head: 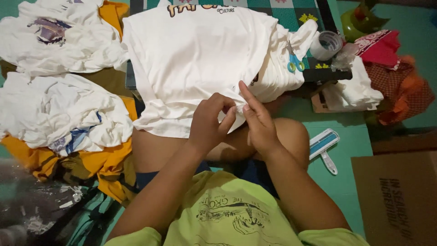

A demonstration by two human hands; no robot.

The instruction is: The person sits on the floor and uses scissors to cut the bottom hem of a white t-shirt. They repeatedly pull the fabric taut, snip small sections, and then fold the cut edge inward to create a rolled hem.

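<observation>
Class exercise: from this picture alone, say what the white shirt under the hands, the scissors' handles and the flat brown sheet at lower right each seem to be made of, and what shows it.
White shirt: soft knit fabric, probably cotton; matte, creasing in loose folds.
Scissors: handles look like smooth blue plastic; blades probably metal.
Brown sheet: seems cardboard; flat, stiff, dull, straight-edged.

A white T-shirt (pixel 191 59) lies spread flat, back side up, across a low surface and the person's knees. Its fabric is lightly creased, with part of an orange print showing at the far edge.
</observation>
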